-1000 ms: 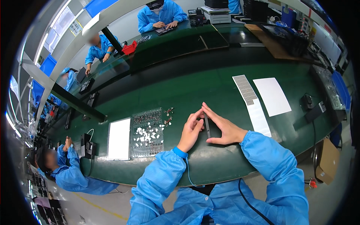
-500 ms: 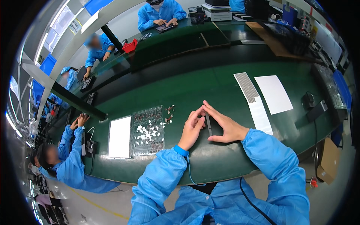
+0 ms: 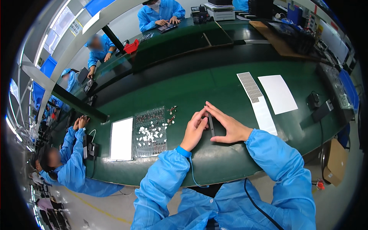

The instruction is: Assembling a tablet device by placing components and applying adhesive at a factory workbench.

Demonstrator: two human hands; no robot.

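A thin dark grey slab [image 3: 211, 128] stands edge-on between my hands above the green bench, its broad faces hardly showing. My right hand [image 3: 233, 128] spans it lengthwise, thumb at the near end and fingertips at the far end. With bent fingers, my left hand [image 3: 194, 132] holds its far part from the left side. The fingertips of both hands meet at the top. Left of my hands lies a clear tray [image 3: 152, 150] with small dark parts and scattered white pieces. Several small parts [image 3: 171, 115] lie loose beside it.
A white sheet in a frame [image 3: 122, 140] adjoins the tray. To the right are a partly used label sheet [image 3: 262, 109], a white paper [image 3: 278, 94] and black boxes with cables [image 3: 322, 111]. Co-workers in blue sit at the left and across the bench [image 3: 184, 130].
The whole view has shifted slightly. My hands keep nearly the same hold on the slab.
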